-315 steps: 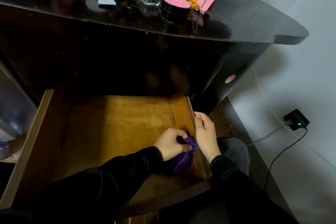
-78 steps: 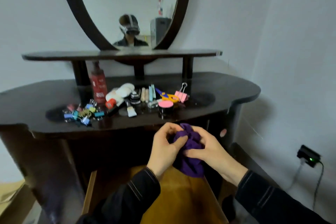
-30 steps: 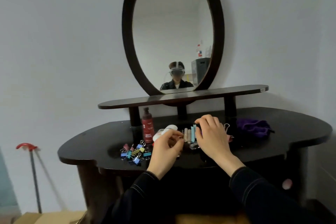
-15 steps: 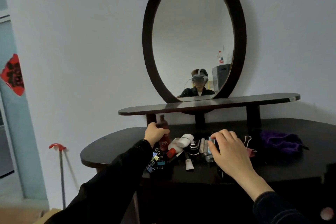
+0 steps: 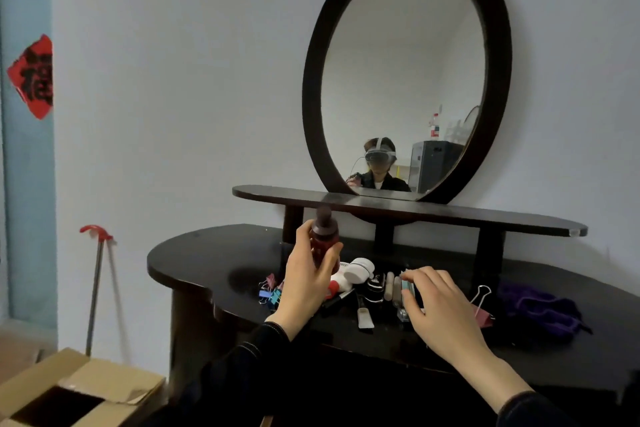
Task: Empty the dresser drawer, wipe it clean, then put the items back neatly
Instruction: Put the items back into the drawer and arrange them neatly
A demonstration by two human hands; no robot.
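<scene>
The left hand (image 5: 304,284) wraps its fingers round a dark red bottle (image 5: 323,236), held above the dresser top (image 5: 207,253). The right hand (image 5: 440,308) hovers over the small items (image 5: 362,270), fingers bent, perhaps touching a teal piece; I cannot tell if it grips anything. The purple cloth (image 5: 540,308) lies far right.

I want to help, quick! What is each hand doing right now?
Left hand: holding the red bottle.
Right hand: over the small items; whether it grips one cannot be told.
</scene>
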